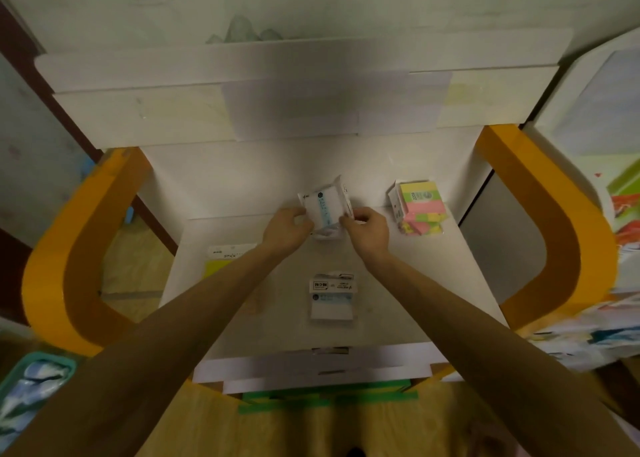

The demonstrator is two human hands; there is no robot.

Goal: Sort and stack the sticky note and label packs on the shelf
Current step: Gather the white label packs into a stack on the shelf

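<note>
A white label pack with a blue stripe (323,205) is tilted up above the middle of the white shelf (398,301). My left hand (285,226) grips its left edge and my right hand (367,228) pinches its right edge. More white packs lie under it, partly hidden by my hands. Another white label pack (332,297) lies flat nearer the front. A stack of pink, green and yellow sticky note packs (420,205) stands at the back right. A yellow sticky note pack (223,261) lies at the left edge, partly under my left forearm.
Orange curved side frames (86,249) (554,221) flank the shelf. A higher white shelf (294,103) overhangs the back. A teal basket (31,384) sits low on the left, and coloured papers (595,332) lie to the right.
</note>
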